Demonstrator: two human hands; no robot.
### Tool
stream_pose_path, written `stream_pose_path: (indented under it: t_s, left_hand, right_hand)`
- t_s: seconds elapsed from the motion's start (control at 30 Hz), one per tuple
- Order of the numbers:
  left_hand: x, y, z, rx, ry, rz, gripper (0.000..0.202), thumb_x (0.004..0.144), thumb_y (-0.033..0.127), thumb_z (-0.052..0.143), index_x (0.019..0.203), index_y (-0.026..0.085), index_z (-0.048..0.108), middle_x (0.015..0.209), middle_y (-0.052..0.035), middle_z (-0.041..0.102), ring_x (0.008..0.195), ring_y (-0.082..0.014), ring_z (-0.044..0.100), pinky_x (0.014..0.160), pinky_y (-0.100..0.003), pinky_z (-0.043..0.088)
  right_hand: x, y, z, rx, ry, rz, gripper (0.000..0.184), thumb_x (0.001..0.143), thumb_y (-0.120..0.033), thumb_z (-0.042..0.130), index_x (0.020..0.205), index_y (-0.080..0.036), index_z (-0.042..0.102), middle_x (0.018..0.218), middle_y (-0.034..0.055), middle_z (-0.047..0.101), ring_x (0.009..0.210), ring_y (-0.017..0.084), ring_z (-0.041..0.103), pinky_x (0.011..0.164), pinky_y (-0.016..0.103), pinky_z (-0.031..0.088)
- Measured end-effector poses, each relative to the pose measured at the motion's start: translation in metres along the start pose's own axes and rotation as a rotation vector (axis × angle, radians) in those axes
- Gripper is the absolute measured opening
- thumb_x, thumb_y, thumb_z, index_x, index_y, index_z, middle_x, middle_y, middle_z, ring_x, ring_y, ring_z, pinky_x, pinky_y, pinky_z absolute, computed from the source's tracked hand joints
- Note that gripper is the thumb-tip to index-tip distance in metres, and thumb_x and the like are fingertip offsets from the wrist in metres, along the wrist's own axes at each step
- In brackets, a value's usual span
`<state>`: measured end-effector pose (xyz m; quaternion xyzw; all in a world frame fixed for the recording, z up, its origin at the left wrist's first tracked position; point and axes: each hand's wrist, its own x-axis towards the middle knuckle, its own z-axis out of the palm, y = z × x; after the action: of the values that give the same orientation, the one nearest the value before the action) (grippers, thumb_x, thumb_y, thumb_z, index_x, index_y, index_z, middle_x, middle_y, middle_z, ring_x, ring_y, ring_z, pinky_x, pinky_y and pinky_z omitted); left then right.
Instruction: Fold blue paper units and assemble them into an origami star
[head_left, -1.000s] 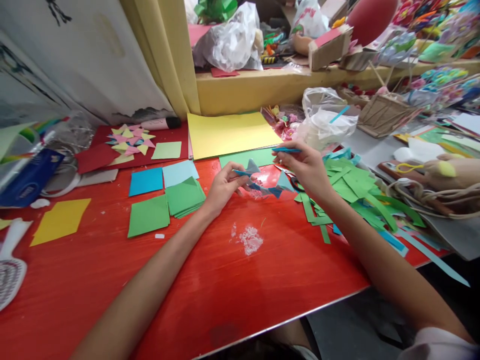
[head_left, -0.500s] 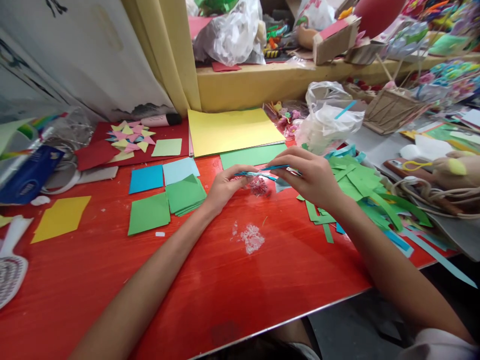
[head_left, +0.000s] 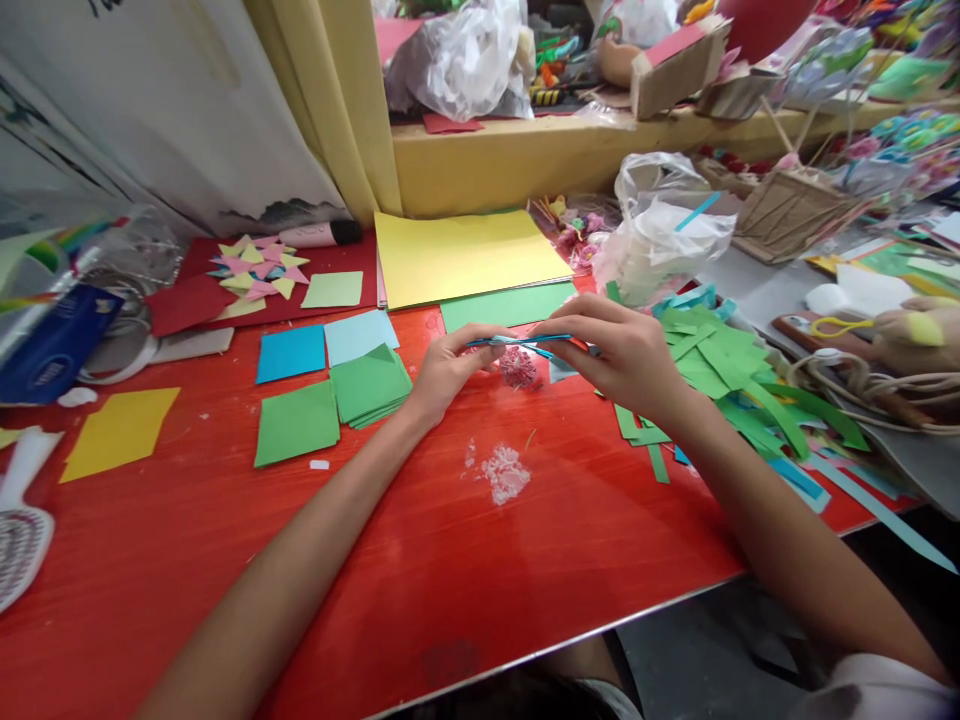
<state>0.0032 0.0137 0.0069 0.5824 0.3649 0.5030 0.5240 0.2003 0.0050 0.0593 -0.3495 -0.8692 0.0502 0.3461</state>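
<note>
Both of my hands meet over the middle of the red table (head_left: 450, 560), a little above it. My left hand (head_left: 448, 368) pinches the left end of a folded blue paper piece (head_left: 517, 343). My right hand (head_left: 622, 352) pinches its right end, fingers curled over it. The piece is seen edge-on, as a thin blue line between the hands. A light blue paper scrap (head_left: 561, 371) lies just below my right hand. Under the piece, a patch of scratched red surface (head_left: 517, 368) shows.
Green paper squares (head_left: 330, 405), blue squares (head_left: 322, 345) and a yellow piece (head_left: 120, 432) lie at the left. Yellow and green sheets (head_left: 465, 258) lie behind the hands. Green and blue paper strips (head_left: 720, 380) pile at the right, by a plastic bag (head_left: 660, 235) and a basket (head_left: 795, 215).
A second ago the blue pieces were apart, one in each hand. My right hand came down and left to meet the left, and the paper is now held flat, edge-on between them.
</note>
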Motion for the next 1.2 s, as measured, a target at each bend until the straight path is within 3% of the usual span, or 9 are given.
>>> stream_pose_path:
  t_s: [0.47,0.6,0.73,0.83,0.93,1.07,1.2]
  left_hand:
    - [0.0,-0.004,0.001,-0.005,0.018,0.016,0.017,0.074,0.029,0.066,0.089,0.022,0.071,0.091,-0.0018,0.066,0.079,-0.0112,0.057,0.065,-0.022,0.051]
    - [-0.001,0.0,0.002,0.032,-0.024,-0.012,0.021,0.074,0.033,0.066,0.089,0.018,0.07,0.082,-0.0034,0.067,0.066,-0.0091,0.058,0.056,-0.02,0.048]
    - [-0.002,0.0,0.002,0.015,-0.059,-0.027,0.028,0.077,0.044,0.062,0.088,0.018,0.067,0.074,-0.0018,0.066,0.038,-0.0021,0.041,0.036,-0.019,0.033]
    - [-0.003,-0.001,0.002,-0.015,-0.031,-0.042,0.028,0.078,0.045,0.061,0.082,0.018,0.066,0.057,0.0026,0.056,0.034,-0.0011,0.029,0.03,-0.019,0.02]
    - [-0.002,-0.001,0.003,-0.03,-0.036,-0.033,0.026,0.078,0.042,0.062,0.077,0.017,0.066,0.053,0.0036,0.05,0.04,-0.0022,0.035,0.036,-0.017,0.026]
    - [0.0,-0.003,0.003,-0.049,-0.066,-0.005,0.025,0.078,0.041,0.062,0.075,0.016,0.066,0.064,0.0013,0.058,0.055,-0.0051,0.05,0.049,-0.017,0.04]
    - [0.0,-0.004,0.004,-0.068,-0.105,-0.031,0.025,0.077,0.04,0.063,0.08,0.016,0.067,0.073,-0.0007,0.065,0.064,-0.0078,0.056,0.055,-0.018,0.045]
  right_hand:
    - [-0.001,-0.002,0.012,0.066,0.045,0.072,0.015,0.087,-0.024,0.052,0.093,-0.026,0.066,0.082,0.0027,0.06,0.072,0.013,0.056,0.066,0.03,0.045]
    - [0.001,-0.001,0.014,0.114,0.021,0.141,0.017,0.088,-0.027,0.051,0.085,-0.02,0.066,0.074,0.0026,0.058,0.067,0.012,0.053,0.063,0.028,0.043]
    - [0.002,0.001,0.01,0.219,-0.108,0.316,0.036,0.09,-0.038,0.044,0.069,-0.015,0.062,0.068,0.0041,0.061,0.063,0.012,0.054,0.06,0.028,0.042]
    - [0.003,0.003,0.009,0.383,-0.203,0.469,0.043,0.088,-0.047,0.045,0.067,-0.014,0.063,0.07,0.0058,0.066,0.065,0.013,0.059,0.063,0.029,0.045]
    - [0.004,0.004,0.01,0.495,-0.249,0.561,0.043,0.085,-0.049,0.048,0.066,-0.015,0.064,0.069,0.0061,0.067,0.065,0.013,0.061,0.064,0.03,0.047]
    - [0.005,0.002,0.009,0.499,-0.246,0.595,0.041,0.084,-0.047,0.051,0.062,-0.015,0.063,0.068,0.006,0.067,0.063,0.013,0.06,0.062,0.029,0.047]
    - [0.005,0.001,0.009,0.501,-0.249,0.596,0.042,0.083,-0.047,0.052,0.059,-0.015,0.06,0.068,0.0061,0.066,0.062,0.012,0.059,0.059,0.027,0.046]
